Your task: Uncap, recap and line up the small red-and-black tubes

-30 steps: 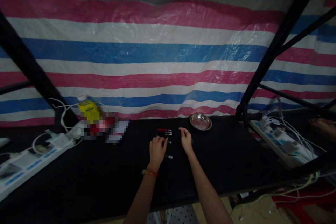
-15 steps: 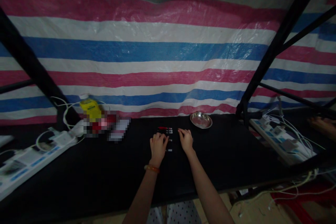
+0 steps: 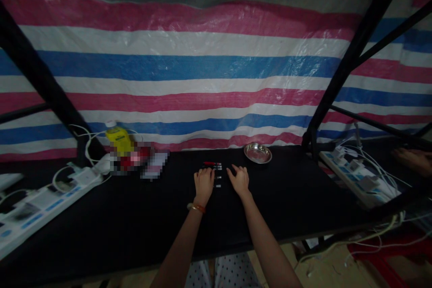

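Observation:
A red pen [image 3: 211, 163] lies at the far end of a small row on the black table, its white-marked end to the right. Close below it is a black pen [image 3: 218, 168]. Two more dark pens with pale ends show nearer me, partly covered by my left hand [image 3: 204, 184]. That hand lies palm down across the row, its fingers stretched forward and touching the pens. Just right of the pen ends, my right hand [image 3: 240, 181] rests with thumb and fingers apart, holding nothing. A round metal dish [image 3: 258, 153] sits beyond it.
To the left stand a yellow bottle [image 3: 119, 139], blurred items and a white power strip [image 3: 50, 204] with plugs and cables. Another power strip [image 3: 359, 175] lies right, near another person's hand [image 3: 413, 162]. Black frame posts [image 3: 340, 76] and a striped sheet [image 3: 202, 67] close off the back.
The nearest pen has shifted forward, closer to the others in the row. My right hand's fingers have spread from a pinch. My left hand has moved slightly forward over the pens.

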`<action>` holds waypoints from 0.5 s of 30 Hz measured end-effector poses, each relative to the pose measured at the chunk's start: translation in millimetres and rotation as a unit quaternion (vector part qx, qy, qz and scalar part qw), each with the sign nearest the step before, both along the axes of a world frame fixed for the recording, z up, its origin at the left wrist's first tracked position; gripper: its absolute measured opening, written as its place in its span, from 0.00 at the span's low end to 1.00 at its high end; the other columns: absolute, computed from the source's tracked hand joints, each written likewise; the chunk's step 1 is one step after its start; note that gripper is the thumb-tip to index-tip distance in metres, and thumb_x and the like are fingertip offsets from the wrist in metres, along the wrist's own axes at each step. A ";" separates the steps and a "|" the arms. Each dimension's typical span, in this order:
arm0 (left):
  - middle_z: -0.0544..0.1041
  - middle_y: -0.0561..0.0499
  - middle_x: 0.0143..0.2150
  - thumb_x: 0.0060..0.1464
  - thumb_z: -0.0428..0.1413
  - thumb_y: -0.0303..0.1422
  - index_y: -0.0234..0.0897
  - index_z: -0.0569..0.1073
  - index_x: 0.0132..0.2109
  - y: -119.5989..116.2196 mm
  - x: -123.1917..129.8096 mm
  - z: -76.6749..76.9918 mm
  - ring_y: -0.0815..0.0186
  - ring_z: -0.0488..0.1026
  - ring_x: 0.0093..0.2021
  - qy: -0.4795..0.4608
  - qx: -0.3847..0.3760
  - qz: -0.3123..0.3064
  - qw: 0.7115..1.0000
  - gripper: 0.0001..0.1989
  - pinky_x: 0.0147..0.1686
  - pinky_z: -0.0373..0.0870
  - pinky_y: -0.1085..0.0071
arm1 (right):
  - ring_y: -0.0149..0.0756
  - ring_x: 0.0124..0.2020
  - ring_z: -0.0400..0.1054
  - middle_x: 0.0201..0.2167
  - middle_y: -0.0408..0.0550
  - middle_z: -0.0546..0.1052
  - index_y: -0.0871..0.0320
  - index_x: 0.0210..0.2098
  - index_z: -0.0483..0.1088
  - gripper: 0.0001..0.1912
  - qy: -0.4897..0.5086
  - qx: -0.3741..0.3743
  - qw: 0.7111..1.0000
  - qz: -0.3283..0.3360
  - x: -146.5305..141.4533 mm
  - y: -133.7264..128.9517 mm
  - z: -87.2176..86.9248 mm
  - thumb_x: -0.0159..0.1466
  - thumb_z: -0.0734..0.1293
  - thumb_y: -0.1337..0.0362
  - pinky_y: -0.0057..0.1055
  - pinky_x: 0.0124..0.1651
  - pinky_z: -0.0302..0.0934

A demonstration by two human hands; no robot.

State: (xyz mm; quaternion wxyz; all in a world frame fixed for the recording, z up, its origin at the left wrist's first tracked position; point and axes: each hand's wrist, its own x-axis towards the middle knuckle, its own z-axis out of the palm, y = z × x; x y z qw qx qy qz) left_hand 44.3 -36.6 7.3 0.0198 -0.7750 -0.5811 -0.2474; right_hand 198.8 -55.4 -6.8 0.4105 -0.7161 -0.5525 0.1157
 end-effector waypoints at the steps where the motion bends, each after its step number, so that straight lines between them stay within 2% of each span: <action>1: 0.75 0.44 0.35 0.60 0.40 0.34 0.36 0.72 0.36 0.5 0.3 0.1 0.58 0.68 0.40 0.001 -0.002 0.001 1.000 0.16 0.40 0.57 0.63 | 0.44 0.45 0.61 0.39 0.55 0.73 0.58 0.49 0.71 0.19 -0.011 -0.004 1.000 0.004 0.2 -0.2 -0.5 0.61 0.60 0.58 0.35 0.49 0.52; 5: 0.76 0.43 0.35 0.60 0.40 0.34 0.35 0.72 0.35 4.3 1.9 1.3 0.58 0.69 0.40 0.005 -0.010 0.003 1.000 0.16 0.39 0.57 0.63 | 0.43 0.46 0.62 0.42 0.56 0.73 0.60 0.50 0.70 0.20 -0.055 -0.028 0.998 0.007 0.3 -0.5 -0.7 0.61 0.56 0.69 0.35 0.50 0.52; 10: 0.76 0.43 0.35 0.60 0.40 0.34 0.36 0.72 0.36 8.7 3.3 0.2 0.59 0.70 0.40 0.009 -0.011 0.006 1.000 0.16 0.39 0.57 0.64 | 0.41 0.43 0.64 0.41 0.53 0.72 0.58 0.52 0.66 0.20 -0.017 -0.022 1.000 -0.016 -0.8 -0.7 0.1 0.61 0.57 0.67 0.34 0.48 0.54; 13: 0.76 0.45 0.34 0.60 0.40 0.34 0.36 0.71 0.35 9.3 2.9 -1.0 0.59 0.71 0.39 0.000 -0.013 0.007 1.000 0.17 0.39 0.56 0.64 | 0.39 0.39 0.65 0.38 0.51 0.71 0.58 0.49 0.67 0.17 -0.006 -0.025 0.999 -0.034 -0.8 -1.3 0.6 0.61 0.57 0.66 0.32 0.45 0.55; 15: 0.77 0.45 0.33 0.60 0.40 0.34 0.36 0.71 0.34 9.0 2.5 -1.1 0.59 0.71 0.38 -0.004 -0.019 0.008 1.000 0.17 0.38 0.56 0.64 | 0.38 0.39 0.64 0.37 0.50 0.71 0.58 0.46 0.68 0.16 -0.017 -0.009 0.999 -0.031 -0.7 -1.9 1.2 0.61 0.57 0.67 0.31 0.44 0.54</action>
